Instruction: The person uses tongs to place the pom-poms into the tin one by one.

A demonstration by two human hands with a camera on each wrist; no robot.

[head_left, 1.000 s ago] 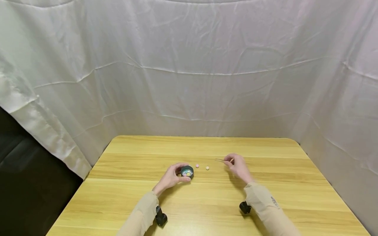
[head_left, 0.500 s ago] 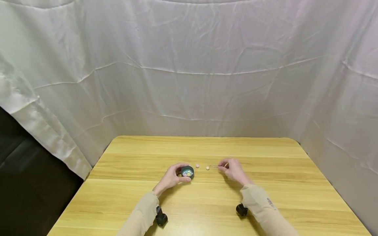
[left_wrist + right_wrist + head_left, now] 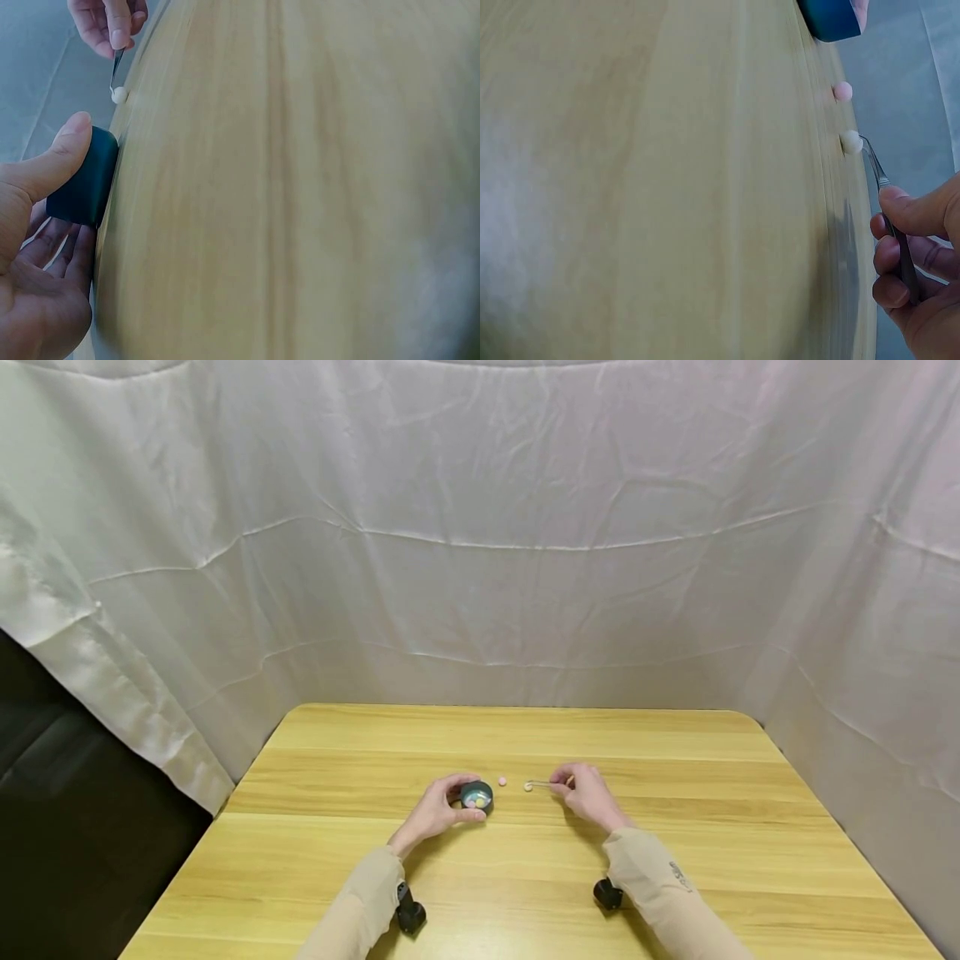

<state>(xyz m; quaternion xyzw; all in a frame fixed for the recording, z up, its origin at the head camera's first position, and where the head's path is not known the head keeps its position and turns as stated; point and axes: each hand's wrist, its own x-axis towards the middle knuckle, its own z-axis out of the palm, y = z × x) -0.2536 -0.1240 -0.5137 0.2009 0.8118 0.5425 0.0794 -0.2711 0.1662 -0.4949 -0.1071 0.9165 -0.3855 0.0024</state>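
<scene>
My left hand (image 3: pixel 433 812) grips a small dark teal round dish (image 3: pixel 84 180) between thumb and fingers, steady on the table. Several coloured pieces, yellow and pink among them, show inside it in the head view. To the right of the dish a pink ball (image 3: pixel 843 91) lies on the table, and a white ball (image 3: pixel 850 142) sits a little farther right. My right hand (image 3: pixel 588 796) pinches a pair of metal tweezers (image 3: pixel 907 266) pointing left. Their bent tips are at the white ball; whether they clasp it cannot be told.
The wooden table (image 3: pixel 480 885) stretches around both hands. Pale curtains (image 3: pixel 480 593) hang behind it and on both sides. A black surface (image 3: pixel 75 777) shows at the left. A black camera (image 3: pixel 607 894) is worn on each wrist.
My right hand has moved left and slightly nearer, bringing the tweezer tips from beyond the white ball to it. The left hand and the dish have stayed put.
</scene>
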